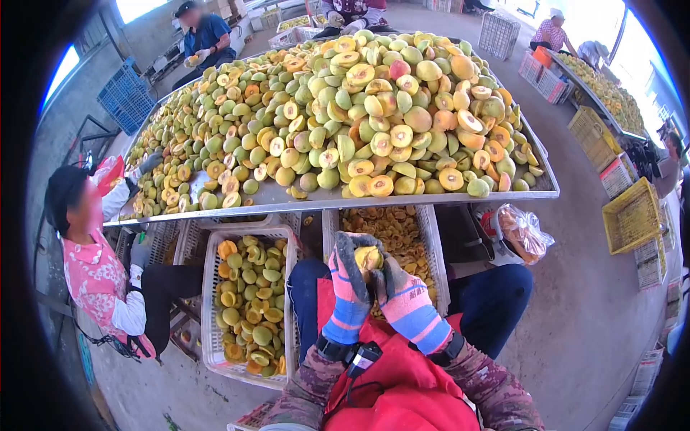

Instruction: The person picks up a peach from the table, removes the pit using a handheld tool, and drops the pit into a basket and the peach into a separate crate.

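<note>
Pink-and-blue striped gloves with dark grey palms on both hands. Left hand point(348, 284) and right hand point(411, 298) meet in front of the red apron point(392, 377), fingers curled in close around one yellow fruit piece point(369, 258) — held between them near the fingertips, above a white crate point(431, 248) of brownish-yellow pieces. Cannot tell whether a tool is in the grip; palms hidden.

Ahead: metal table point(528, 194) heaped with green-yellow fruit point(309, 122), many cut in half, stones visible in some. Second white crate point(209, 316) to the left of the knees, loaded with halves. Clear plastic bag point(525, 233) to the right, just below the table edge. Co-worker in a pink patterned top point(97, 280) seated at the left; others farther back — blue crates point(126, 97) at far left, yellow crate point(632, 215) at right.
</note>
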A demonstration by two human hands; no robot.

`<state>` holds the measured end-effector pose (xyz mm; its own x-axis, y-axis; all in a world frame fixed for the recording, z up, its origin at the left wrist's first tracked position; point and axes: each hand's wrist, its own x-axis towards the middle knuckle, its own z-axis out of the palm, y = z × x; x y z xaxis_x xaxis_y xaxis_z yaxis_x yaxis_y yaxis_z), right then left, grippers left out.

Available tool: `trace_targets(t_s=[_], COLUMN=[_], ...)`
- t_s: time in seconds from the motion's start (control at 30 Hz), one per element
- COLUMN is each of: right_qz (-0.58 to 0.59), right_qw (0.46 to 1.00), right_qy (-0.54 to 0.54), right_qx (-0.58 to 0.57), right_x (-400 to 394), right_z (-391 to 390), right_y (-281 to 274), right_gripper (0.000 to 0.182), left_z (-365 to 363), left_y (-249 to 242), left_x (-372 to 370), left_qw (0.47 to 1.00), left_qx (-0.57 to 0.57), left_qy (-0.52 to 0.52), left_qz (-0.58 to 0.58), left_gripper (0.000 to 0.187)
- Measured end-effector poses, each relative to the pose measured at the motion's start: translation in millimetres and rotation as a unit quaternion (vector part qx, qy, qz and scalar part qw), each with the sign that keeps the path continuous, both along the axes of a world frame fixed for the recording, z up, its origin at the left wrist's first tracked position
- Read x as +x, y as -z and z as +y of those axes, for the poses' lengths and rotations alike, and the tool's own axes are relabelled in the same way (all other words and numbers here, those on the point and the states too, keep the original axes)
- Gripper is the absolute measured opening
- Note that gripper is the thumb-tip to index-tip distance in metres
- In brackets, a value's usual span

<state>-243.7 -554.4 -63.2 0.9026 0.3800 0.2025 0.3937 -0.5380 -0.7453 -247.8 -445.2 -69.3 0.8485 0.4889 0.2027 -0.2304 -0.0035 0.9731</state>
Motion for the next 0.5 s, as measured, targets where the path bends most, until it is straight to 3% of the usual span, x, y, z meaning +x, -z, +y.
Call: trace_targets(t_s=[0.07, 0.13, 0.2, 0.27, 0.3, 0.33, 0.37, 0.4, 0.43, 0.47, 0.5], right_qz=[0.074, 0.105, -0.189, -0.125, -0.018, 0.092, -0.066, -0.068, 0.297, 0.622, 0.615], right_qw=[0.996, 0.987, 0.959, 0.959, 0.958, 0.944, 0.943, 0.942, 0.906, 0.724, 0.739], right_qy=[-0.041, -0.098, -0.213, -0.254, -0.286, -0.318, -0.326, -0.327, -0.26, -0.149, -0.159], right_qx=[0.028, 0.078, -0.012, -0.004, -0.007, -0.01, 0.027, 0.027, 0.156, 0.259, 0.226], right_x=[-5, -3, 1, 1, 3, 4, 3, 5, 6, 4, 7], right_z=[-2, -9, -13, -28, -33, -37, -38, -36, -35, -34, -34], right_y=[2, 37, 54, 42, 30, 25, 43, 36, 20, 5, -9], right_gripper=[0.024, 0.029, 0.038, 0.043, 0.043, 0.043, 0.025, 0.025, 0.021, 0.025, 0.036], left_z=[-5, -1, 1, 8, 13, 19, 24, 27, 27, 25, 24], left_y=[0, 23, 22, 23, 22, 23, 23, 22, 26, 28, 25], left_x=[1, 8, 9, 7, 8, 7, 6, 10, 16, 15, 14], left_qw=[0.997, 0.986, 0.986, 0.985, 0.985, 0.972, 0.947, 0.908, 0.894, 0.896, 0.907], left_qx=[0.037, -0.143, -0.134, -0.008, -0.008, -0.046, -0.085, -0.12, -0.125, -0.177, -0.18], left_qy=[-0.046, 0.029, 0.04, 0.109, 0.109, 0.209, 0.306, 0.401, 0.421, 0.404, 0.38], left_qz=[-0.043, -0.081, -0.096, -0.132, -0.132, -0.095, -0.057, -0.023, -0.082, -0.06, -0.034], left_gripper=[0.033, 0.038, 0.038, 0.034, 0.034, 0.033, 0.033, 0.033, 0.033, 0.033, 0.033])
